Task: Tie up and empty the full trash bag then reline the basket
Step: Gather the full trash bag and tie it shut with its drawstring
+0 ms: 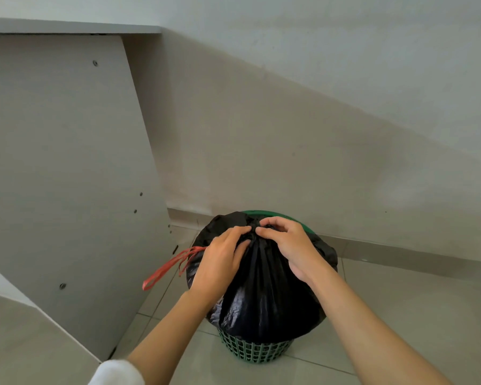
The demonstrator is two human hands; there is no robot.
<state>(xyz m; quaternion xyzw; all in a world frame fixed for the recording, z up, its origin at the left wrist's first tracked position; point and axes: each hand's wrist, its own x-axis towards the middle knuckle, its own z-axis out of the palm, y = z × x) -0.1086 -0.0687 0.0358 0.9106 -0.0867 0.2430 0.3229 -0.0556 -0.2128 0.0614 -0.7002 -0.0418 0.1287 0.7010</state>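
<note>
The black trash bag (261, 295) sits bulging in the green basket (250, 350) (contents hidden), mouth gathered. Both the left hand (220, 262) and right hand (289, 245) pinch its neck, so tying seems underway. Next: cinch the red drawstring (164, 269), then lift. The basket stands on the floor (400, 315) near its wall edge.

Trash bag (264, 295) in basket (250, 350) on floor (400, 315), wall (317, 134) behind, cabinet panel (61, 176) left, both hands on bag's top
</note>
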